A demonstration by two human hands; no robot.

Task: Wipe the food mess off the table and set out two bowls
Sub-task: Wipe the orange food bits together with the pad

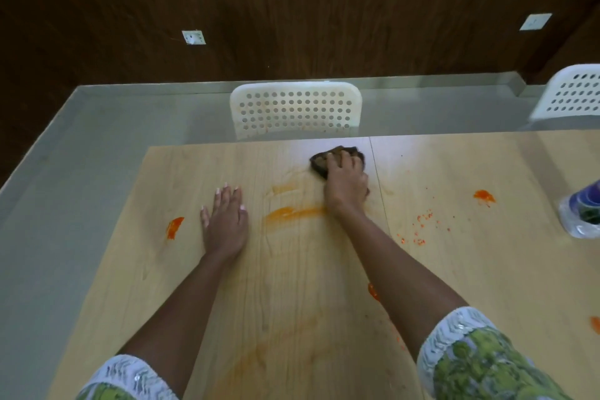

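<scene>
A dark brown wood-grain wall fills the far side of the room, with two white sockets set low in it, one at the left and one at the right. The floor is pale grey-green and glossy, edged by a light skirting strip. A white perforated chair stands on the far side, a second similar chair at the right.
</scene>
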